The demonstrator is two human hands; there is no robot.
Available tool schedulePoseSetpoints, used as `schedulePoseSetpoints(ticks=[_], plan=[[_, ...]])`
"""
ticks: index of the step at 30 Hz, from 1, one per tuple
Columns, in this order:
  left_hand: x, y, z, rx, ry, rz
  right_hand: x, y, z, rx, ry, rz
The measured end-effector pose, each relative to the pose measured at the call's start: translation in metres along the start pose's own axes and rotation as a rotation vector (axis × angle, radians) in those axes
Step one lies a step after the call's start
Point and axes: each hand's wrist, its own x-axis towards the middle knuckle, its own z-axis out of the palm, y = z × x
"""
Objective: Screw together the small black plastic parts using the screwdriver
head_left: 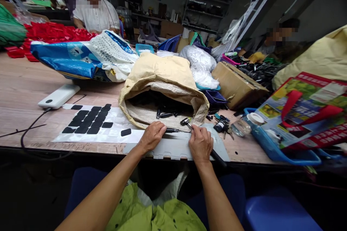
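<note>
My left hand is closed on a thin black part that lies on a grey board at the table's near edge. My right hand grips a small hammer by its black handle, which sticks out behind the wrist. The hammer's metal head sits just above the part's thin tip. Right behind both hands an open tan sack shows several more black parts inside.
A white sheet with several black pads lies to the left, beside a white power bank with a cable. A blue-white sack, red pieces, a cardboard box, a blue basket and printed bags crowd the table. Other people sit across.
</note>
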Motion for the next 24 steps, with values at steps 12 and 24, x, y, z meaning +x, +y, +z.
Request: schedulePoseSetpoints(ticks=[12,24], plan=[[-0.001,0.001,-0.001,0.022,-0.009,0.032,0.000,-0.002,-0.002,0.000,-0.022,0.008],[-0.021,0.027,-0.011,-0.064,0.061,0.169,0.000,-0.002,-0.003,-0.011,-0.037,0.019]])
